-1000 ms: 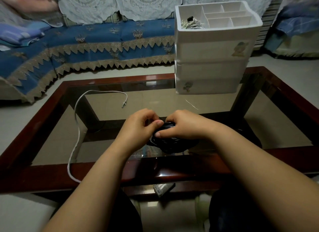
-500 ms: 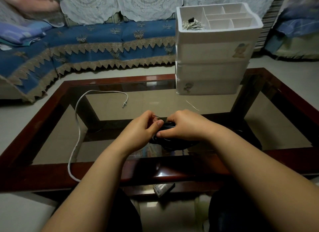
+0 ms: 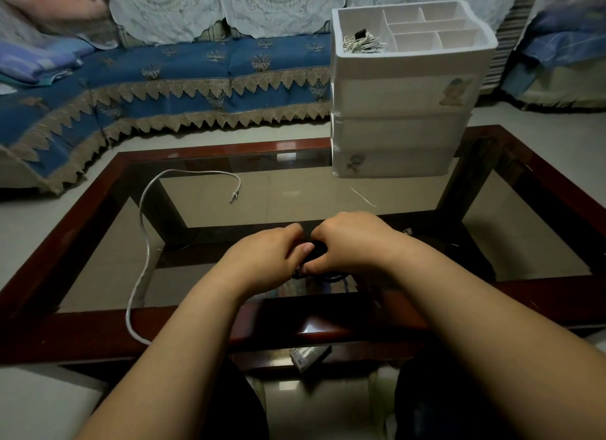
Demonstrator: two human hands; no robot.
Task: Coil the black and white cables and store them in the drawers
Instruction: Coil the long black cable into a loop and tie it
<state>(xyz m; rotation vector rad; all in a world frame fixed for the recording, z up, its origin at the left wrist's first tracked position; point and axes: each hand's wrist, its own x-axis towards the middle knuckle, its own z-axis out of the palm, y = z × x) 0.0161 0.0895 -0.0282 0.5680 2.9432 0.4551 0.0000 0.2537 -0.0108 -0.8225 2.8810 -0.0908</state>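
Since a second ago my hands are sitting closer together and the black cable bundle is showing less; only a dark sliver is peeking out between them. I am holding it just above the glass near the front edge of the table. My left hand is curling round the bundle's left side, thumb tip pressing against its near edge. My right hand is covering it from above and from the right, fingers curled down over the coil, thumb meeting the left thumb. Most of the coil is hidden under my right palm, so I cannot tell how the loops are lying.

The white cable is lying uncoiled on the glass to my left, well apart from both hands, its plug end pointing toward the table's middle and its other end running off the front rim. The white drawer unit is standing at the far right of the table, drawers pushed in. A tangle of pale wire is sitting in the left compartment of its top tray.
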